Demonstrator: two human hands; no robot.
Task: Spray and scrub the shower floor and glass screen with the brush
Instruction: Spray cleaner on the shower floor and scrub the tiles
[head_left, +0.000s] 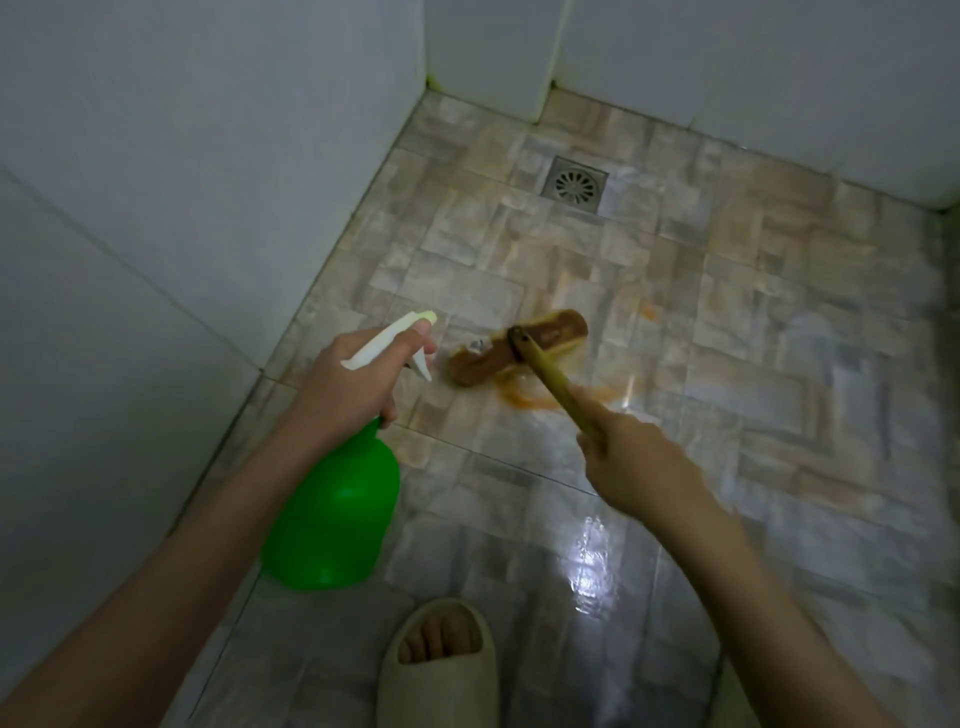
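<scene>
On the shower floor, right fingers clamp the brush, left fingers the spray bottle. Orange smear left to clear; glass screen unseen.

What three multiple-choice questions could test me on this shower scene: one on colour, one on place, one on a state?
1. The plastic spray bottle with a white trigger is: A) blue B) green C) red.
2. The square metal floor drain lies: A) under the bottle B) beyond the brown brush head C) nearest the camera.
3. The right hand: A) hangs idle B) presses the drain C) grips the yellowish wooden brush handle.
Answers: 1B, its body is bright green; 2B, it sits farther away than the brush; 3C, fingers curl round the handle.
</scene>
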